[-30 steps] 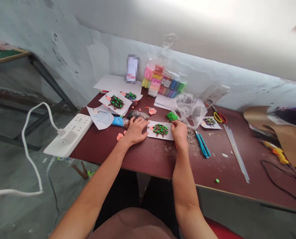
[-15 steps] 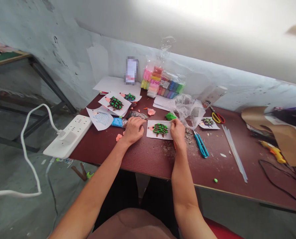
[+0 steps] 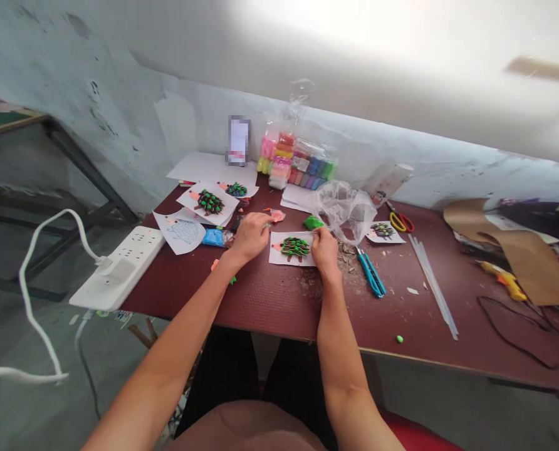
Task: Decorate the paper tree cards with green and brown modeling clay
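A white card with a clay hedgehog (image 3: 292, 249), pink-faced with a brown body and green dots, lies on the dark red table. My right hand (image 3: 325, 252) grips the card's right edge between thumb and fingers. Left of the card, my left hand (image 3: 251, 237) is stretched forward with its fingers extended. Its fingertips come up to a lump of pink clay (image 3: 277, 215); whether they touch it I cannot tell. A green clay pack (image 3: 314, 222) lies just beyond my right hand. Under my left hand, a blue clay pack (image 3: 214, 237) is partly covered.
Other hedgehog cards (image 3: 208, 203) lie at the back left, near a power strip (image 3: 124, 263). Bags of coloured clay (image 3: 303, 166) and a crumpled plastic bag (image 3: 345, 210) sit behind. To the right are a teal cutter (image 3: 371, 274), scissors (image 3: 402, 222), glue sticks (image 3: 433, 288) and a yellow glue gun (image 3: 502, 280).
My left hand has moved forward from beside the card toward the pink clay. My right hand stays on the card's edge. The whole view has shifted slightly.
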The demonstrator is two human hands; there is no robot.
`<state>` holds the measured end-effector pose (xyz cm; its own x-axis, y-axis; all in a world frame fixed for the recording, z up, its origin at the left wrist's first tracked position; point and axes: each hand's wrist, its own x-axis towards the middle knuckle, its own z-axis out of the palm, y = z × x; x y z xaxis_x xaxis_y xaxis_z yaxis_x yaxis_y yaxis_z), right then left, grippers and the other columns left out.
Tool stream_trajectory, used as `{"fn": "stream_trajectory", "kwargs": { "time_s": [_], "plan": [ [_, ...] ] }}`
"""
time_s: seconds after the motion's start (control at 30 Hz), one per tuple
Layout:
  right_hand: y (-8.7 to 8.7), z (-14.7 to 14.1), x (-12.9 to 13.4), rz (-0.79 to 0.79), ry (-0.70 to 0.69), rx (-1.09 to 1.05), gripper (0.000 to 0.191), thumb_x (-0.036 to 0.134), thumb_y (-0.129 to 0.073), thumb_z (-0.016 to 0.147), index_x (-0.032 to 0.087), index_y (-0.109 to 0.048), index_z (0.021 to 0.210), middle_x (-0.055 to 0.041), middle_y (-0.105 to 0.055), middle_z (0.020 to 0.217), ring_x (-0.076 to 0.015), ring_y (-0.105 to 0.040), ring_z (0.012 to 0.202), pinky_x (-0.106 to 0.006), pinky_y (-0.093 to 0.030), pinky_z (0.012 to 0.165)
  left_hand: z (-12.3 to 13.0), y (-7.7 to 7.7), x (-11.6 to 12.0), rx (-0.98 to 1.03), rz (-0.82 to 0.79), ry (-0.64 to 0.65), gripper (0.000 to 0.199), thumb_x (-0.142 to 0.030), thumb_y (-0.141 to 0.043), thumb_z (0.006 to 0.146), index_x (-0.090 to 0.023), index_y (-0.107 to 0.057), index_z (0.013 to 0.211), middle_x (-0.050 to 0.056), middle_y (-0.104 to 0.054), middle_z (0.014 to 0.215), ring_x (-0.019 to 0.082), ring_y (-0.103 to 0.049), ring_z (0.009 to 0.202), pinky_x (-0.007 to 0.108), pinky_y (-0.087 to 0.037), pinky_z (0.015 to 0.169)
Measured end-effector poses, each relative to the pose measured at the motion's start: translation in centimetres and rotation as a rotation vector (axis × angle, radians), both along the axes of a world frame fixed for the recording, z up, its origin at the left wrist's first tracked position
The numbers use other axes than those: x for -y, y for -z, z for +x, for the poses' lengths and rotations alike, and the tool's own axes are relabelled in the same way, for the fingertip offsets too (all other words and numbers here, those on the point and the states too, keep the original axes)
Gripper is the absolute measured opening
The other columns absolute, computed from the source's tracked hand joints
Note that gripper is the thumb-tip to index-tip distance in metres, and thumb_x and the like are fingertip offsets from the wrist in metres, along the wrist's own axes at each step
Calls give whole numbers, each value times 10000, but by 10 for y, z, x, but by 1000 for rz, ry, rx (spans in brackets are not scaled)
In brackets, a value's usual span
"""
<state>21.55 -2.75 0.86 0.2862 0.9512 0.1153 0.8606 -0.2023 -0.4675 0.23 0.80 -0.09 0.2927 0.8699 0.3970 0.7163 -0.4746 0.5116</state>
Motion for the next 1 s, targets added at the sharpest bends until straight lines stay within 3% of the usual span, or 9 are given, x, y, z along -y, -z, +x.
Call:
{"fn": "stream_trajectory", "kwargs": {
  "time_s": [0.27,0.47,0.7,1.0],
  "plan": [
    [6,0,-2,-40,-23,27,353,173,-395,959,160,-691,1151,-141,-749,1017,-261,-681,937,-332,-472,865,6,5,-31,-62,-43,-7,469,-30,-404,872,-162,-724,1189,97,-724,1248,236,-647,1187,387,-486,1088],
    [0,-5,1,-96,-28,67,353,162,-391,982,142,-674,1191,-156,-747,1041,-270,-687,964,-326,-464,853,8,18,-47,-124,-34,24,501,-48,-388,883,-135,-684,1278,120,-676,1346,238,-613,1267,390,-451,1133],
    [-7,-10,3,-172,-25,105,349,151,-390,1002,145,-667,1213,-156,-751,1081,-258,-692,991,-296,-438,816,15,26,-53,-285,-95,60,652,-33,-422,847,-143,-507,1484,129,-483,1566,312,-468,1420,503,-356,1174],
    [-4,-9,2,-199,-19,103,350,151,-384,1012,151,-655,1234,-151,-749,1109,-250,-682,1027,-281,-413,822,20,21,-58,-372,-103,48,454,-142,-370,969,-158,-640,1335,162,-645,1336,300,-585,1241,446,-407,1057]
  ]
}}
